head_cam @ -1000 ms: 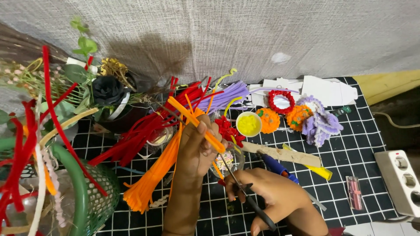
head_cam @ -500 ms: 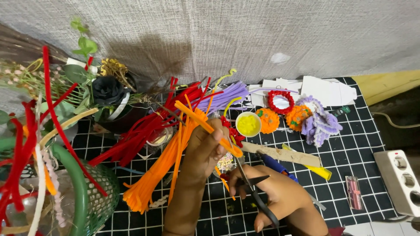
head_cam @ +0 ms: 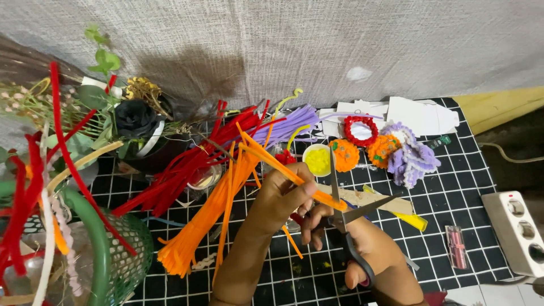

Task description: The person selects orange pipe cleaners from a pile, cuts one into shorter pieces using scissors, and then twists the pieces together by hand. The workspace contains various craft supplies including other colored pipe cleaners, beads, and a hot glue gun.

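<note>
While the left hand [head_cam: 281, 195] pinches a thin orange fuzzy pipe cleaner [head_cam: 283, 166] between thumb and fingers just short of its free end, the right hand [head_cam: 371, 249] is closed through the dark loops of a pair of steel-bladed scissors [head_cam: 347, 218], whose blades stand apart with the stem's tip lying in the crotch between them. That stem looks feather-light and soft on the outside, yet with a core stiff enough to hold its slant unsupported — it should bend wherever it is pressed, so the sound place to hold it is close beside the blades, as now. Just left of the hands a loose orange bundle of pipe cleaners [head_cam: 198, 226] fans across the black mat with a white grid [head_cam: 453, 198], with a red bundle [head_cam: 187, 170] and a lilac bundle [head_cam: 286, 124] behind. Farther right sit small orange pompom flowers [head_cam: 344, 155] and a purple chenille flower [head_cam: 411, 158] — fluffy, easily crushed — and a white power strip [head_cam: 518, 224] at the edge.
</note>
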